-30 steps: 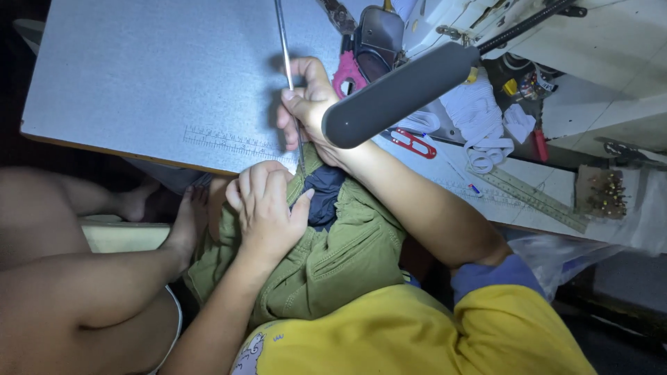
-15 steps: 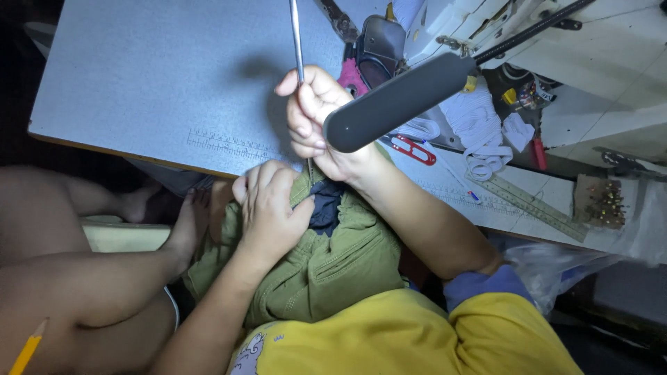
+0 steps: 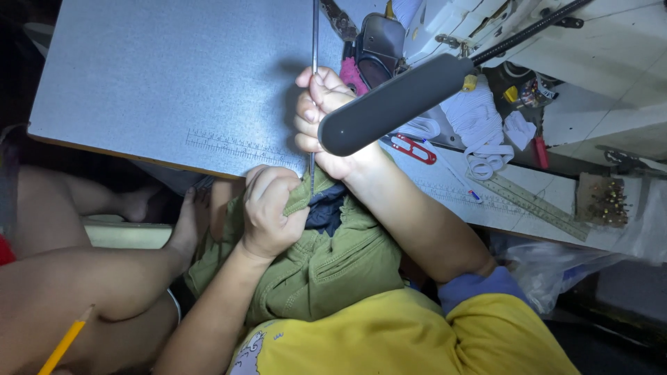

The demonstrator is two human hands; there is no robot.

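Note:
My left hand (image 3: 271,208) is closed on a bunched fold of an olive green garment (image 3: 326,267) that lies in my lap, with dark blue cloth (image 3: 326,208) showing at its opening. My right hand (image 3: 321,114) is wrapped around a thin, long metal rod (image 3: 315,35). The rod runs from above the grey table top (image 3: 160,76) down into the garment's opening, right beside my left thumb. A dark, long lamp head (image 3: 396,104) hangs in front of my right wrist and hides part of it.
A sewing machine (image 3: 445,28) stands at the back right. Red thread snips (image 3: 413,147), white tape (image 3: 479,125), a metal ruler (image 3: 528,205) and a block of pins (image 3: 608,201) lie on the bench. Bare legs (image 3: 76,278) and a yellow pencil (image 3: 66,344) are at the left.
My right hand has slid up the rod, from the table's edge to over its top. The left hand stays on the garment. A pencil has come into view at lower left.

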